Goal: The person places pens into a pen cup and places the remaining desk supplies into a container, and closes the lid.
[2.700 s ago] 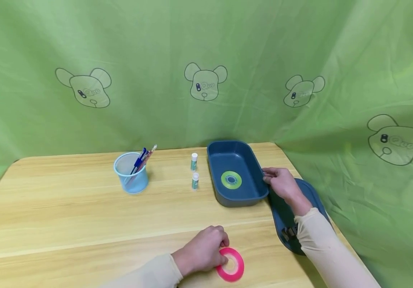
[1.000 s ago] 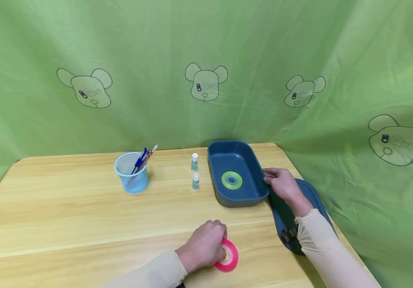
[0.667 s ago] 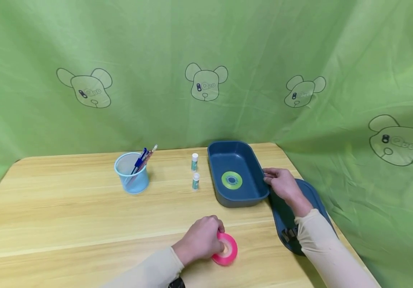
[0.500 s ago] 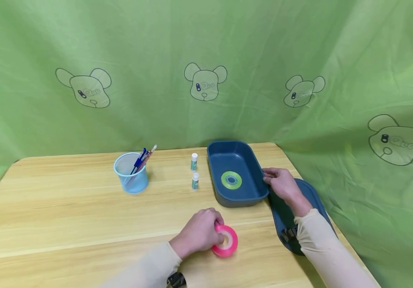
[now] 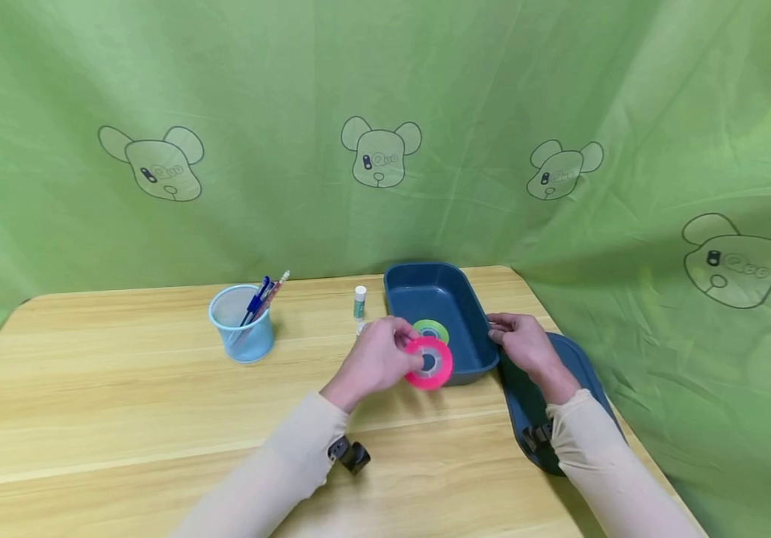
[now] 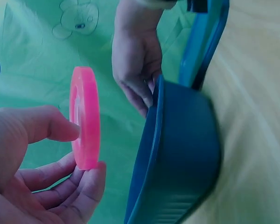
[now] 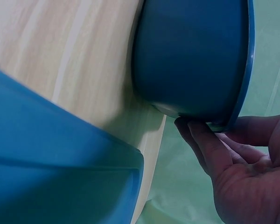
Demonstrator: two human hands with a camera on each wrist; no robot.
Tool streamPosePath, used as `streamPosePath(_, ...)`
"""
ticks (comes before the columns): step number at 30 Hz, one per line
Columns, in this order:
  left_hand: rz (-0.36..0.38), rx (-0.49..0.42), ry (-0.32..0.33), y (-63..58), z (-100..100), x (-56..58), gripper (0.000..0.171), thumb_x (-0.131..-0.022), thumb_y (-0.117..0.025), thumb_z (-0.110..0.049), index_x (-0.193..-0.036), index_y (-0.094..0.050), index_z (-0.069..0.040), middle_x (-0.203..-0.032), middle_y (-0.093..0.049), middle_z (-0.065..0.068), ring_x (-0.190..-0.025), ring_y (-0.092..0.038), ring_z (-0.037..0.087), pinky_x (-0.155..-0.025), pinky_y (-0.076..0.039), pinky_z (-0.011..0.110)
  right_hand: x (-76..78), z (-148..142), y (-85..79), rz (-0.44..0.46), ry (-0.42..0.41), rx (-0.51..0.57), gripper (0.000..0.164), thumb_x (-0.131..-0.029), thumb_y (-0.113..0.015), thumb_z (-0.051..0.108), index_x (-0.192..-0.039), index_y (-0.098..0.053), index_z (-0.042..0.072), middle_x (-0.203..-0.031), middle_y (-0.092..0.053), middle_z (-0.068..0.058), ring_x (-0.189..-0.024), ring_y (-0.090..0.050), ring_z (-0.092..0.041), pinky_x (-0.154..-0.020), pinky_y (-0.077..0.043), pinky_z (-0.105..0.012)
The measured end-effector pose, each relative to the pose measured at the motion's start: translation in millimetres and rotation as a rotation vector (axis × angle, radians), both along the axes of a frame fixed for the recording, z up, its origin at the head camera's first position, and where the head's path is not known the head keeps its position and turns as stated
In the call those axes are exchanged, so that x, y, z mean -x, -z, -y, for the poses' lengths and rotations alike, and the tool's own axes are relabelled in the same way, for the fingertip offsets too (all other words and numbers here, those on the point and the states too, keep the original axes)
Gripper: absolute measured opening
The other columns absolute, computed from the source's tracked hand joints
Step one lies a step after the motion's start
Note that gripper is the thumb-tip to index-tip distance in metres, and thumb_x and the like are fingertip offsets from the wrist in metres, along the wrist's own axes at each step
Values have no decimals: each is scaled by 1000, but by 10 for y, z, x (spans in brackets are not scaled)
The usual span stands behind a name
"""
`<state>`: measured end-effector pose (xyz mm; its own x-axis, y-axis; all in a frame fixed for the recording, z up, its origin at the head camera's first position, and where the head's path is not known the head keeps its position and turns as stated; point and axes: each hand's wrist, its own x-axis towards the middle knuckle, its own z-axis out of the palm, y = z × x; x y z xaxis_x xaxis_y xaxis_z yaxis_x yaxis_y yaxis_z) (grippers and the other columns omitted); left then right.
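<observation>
My left hand (image 5: 379, 357) pinches a roll of pink tape (image 5: 443, 368) between thumb and fingers, raised above the table in front of the blue box. In the left wrist view the pink roll stands on edge, beside the box's outer wall (image 6: 186, 149). Inside the open blue box (image 5: 426, 290) lies a green tape roll (image 5: 431, 327), partly covered by the pink one in the head view. My right hand (image 5: 523, 342) grips the box's right rim; the right wrist view shows thumb and fingers (image 7: 210, 144) on either side of that rim.
The blue lid (image 5: 577, 366) lies right of the box, under my right forearm. One glue stick (image 5: 360, 302) stands left of the box; another (image 5: 361, 327) is mostly hidden behind my left hand. A light-blue pen cup (image 5: 251, 340) with pens stands further left. Green curtain surrounds the table.
My left hand has picked the pink tape up off the table and carried it forward to the near edge of the box. My right hand has stayed at the box's rim.
</observation>
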<state>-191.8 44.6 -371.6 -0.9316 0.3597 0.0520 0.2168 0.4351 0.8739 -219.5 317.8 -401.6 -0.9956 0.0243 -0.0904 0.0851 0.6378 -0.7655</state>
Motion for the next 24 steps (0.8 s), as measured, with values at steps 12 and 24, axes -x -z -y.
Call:
streamPosePath(12,-40,44,-41,-30,-354,357,22,-80,-78,-11,-99,-69,-5,-85,-62,-1,-79,-56,15,-63,-51,21,9,13,-6,16,16,4,41,-100,-49,3,-139,-47,-10,-132,-54,-29,-119,-54,-36,-96,-49,-41)
streamPosePath(24,-55,248,-55,177,-625,655,16,-82,-78,-14,-81,-63,-8,-80,-61,0,-73,-57,15,-59,-49,23,10,11,1,16,24,14,41,-100,-48,3,-139,-47,-11,-132,-54,-29,-120,-54,-36,-100,-47,-46)
